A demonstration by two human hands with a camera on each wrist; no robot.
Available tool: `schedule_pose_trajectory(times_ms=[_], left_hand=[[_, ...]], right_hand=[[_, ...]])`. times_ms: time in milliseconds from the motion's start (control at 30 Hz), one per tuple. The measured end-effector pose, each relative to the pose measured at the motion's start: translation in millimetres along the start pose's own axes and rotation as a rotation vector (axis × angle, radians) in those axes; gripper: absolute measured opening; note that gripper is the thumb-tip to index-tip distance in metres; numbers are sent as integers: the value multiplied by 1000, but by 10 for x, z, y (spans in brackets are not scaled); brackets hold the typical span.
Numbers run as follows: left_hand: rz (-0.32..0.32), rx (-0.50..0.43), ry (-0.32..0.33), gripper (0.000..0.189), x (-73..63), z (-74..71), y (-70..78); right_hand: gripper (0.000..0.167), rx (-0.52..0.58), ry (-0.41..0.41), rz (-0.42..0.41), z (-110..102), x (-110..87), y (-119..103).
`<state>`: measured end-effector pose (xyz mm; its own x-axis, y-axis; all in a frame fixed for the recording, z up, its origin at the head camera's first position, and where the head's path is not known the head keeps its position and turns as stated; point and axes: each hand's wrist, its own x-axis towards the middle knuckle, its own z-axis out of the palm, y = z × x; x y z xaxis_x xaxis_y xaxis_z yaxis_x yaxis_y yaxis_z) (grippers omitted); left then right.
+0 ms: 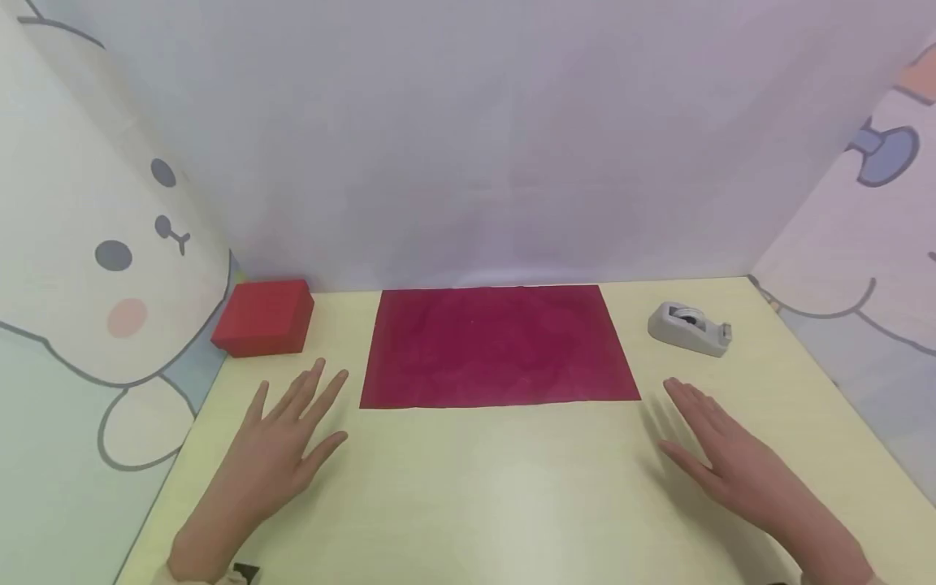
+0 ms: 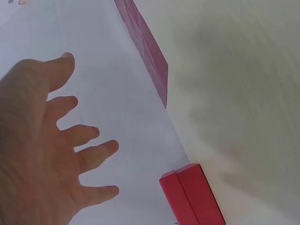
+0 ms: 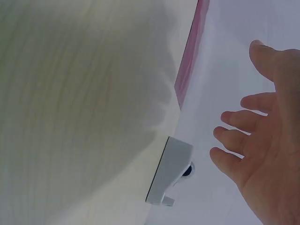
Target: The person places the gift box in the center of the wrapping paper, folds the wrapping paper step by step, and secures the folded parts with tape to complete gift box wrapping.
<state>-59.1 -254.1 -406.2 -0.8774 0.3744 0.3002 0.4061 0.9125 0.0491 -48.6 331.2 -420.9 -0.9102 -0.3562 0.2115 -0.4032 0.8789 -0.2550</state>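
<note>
My left hand [image 1: 281,447] hovers over the left part of the table with its fingers spread and nothing in them. Beyond its fingertips sits a red box [image 1: 265,318], which also shows at the bottom of the left wrist view [image 2: 193,196]. On the right, my right hand [image 1: 731,459] is held above the table, fingers extended, holding nothing. A grey tape dispenser [image 1: 687,328] with a roll in it stands past the right fingertips. Between the two hands, toward the back, a dark pink rectangular sheet [image 1: 499,348] lies flat.
The pale wood-grain table [image 1: 483,496] meets a whitish curtain-like backdrop [image 1: 483,146] along its back edge. Panels printed with cartoon animals rise on the left [image 1: 66,203] and right [image 1: 870,236].
</note>
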Motion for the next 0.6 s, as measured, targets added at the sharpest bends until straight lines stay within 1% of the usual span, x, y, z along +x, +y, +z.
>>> schedule_pose_trajectory(times_ms=[67,100,233,367,467,533,600], left_hand=[[17,4,3,79,61,2,8],[22,7,-7,77,93,10,11],[35,-5,-80,71,250,83,15],[31,-45,-188,65,399,216,15],[30,-86,-283,62,476,304,21],[32,-112,-337,60,512,348,32],[42,-125,-376,57,535,380,47]], right_hand=[[84,3,-2,-5,13,68,-15],[83,4,-6,-17,18,108,-20],[76,18,-43,-44,39,295,-50],[69,49,-159,-19,102,495,-50],[66,57,-229,-10,168,600,-39],[62,52,-246,-28,213,638,-29],[59,44,-255,-55,243,653,-27]])
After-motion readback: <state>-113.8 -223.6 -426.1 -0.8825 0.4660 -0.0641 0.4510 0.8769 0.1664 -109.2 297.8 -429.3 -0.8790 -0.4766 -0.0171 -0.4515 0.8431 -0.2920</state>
